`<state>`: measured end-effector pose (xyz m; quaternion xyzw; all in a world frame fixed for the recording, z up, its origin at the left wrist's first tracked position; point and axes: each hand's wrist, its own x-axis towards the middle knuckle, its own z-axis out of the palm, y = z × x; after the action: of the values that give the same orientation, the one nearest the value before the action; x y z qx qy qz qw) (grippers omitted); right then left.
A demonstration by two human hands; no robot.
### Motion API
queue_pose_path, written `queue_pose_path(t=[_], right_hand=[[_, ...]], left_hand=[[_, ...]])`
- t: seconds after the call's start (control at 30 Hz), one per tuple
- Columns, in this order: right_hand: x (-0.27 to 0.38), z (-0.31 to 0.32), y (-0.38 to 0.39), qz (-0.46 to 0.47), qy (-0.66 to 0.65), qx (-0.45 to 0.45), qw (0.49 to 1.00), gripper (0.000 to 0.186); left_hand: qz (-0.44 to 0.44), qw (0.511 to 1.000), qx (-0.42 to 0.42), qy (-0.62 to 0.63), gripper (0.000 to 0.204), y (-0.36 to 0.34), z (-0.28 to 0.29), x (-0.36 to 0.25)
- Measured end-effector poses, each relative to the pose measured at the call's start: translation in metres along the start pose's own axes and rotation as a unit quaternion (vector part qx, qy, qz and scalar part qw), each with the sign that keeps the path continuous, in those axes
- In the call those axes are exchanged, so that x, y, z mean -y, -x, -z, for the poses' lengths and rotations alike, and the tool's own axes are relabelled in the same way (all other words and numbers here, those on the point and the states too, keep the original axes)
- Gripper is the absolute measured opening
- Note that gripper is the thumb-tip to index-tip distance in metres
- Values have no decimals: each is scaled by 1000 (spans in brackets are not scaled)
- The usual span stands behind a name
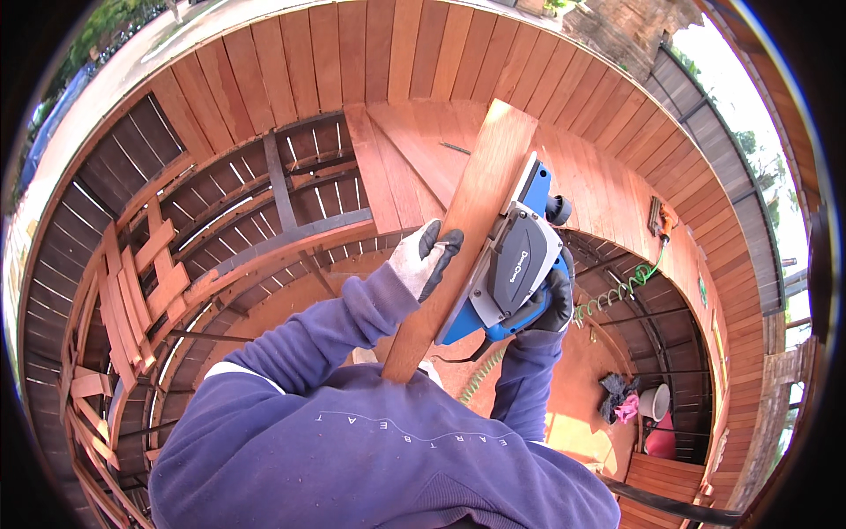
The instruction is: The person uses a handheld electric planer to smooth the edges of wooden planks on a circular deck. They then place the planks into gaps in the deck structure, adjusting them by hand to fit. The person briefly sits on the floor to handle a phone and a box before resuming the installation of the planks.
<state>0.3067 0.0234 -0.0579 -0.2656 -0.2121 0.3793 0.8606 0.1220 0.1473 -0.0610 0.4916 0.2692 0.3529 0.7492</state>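
Note:
A long reddish-brown wooden board (480, 181) slants up and away from my chest, tilted to the right at its far end. My left hand (425, 261), in a white glove with dark fingertips, is closed round the board's left edge near its middle. Against the board's right side lies a blue and grey electric hand planer (522, 264). My right hand (555, 295), in a dark glove, is wrapped round the planer's rear handle, its fingers partly hidden by the tool. A black cord (471, 354) hangs below the planer.
Curved wooden bench planking (379, 53) rings me. Loose boards (132, 295) are piled at the left over an open metal frame (278, 181). An orange-handled tool (661, 222) with a green coiled hose (639, 278) lies at the right. Near a white bucket (654, 403) is a pink cloth (627, 407).

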Motion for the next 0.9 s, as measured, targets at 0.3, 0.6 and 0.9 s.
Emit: queue_pose_path(t=[0.3, 0.6, 0.9], right_hand=[[8, -13, -23, 34, 18, -13, 999, 46], [38, 8, -43, 90, 61, 8, 994, 53], [76, 43, -8, 54, 417, -120, 899, 43]], left_hand=[[-11, 997, 58, -49, 24, -1, 2, -3], [-35, 999, 26, -23, 21, -22, 17, 5], [-97, 987, -37, -123, 35, -47, 59, -18]])
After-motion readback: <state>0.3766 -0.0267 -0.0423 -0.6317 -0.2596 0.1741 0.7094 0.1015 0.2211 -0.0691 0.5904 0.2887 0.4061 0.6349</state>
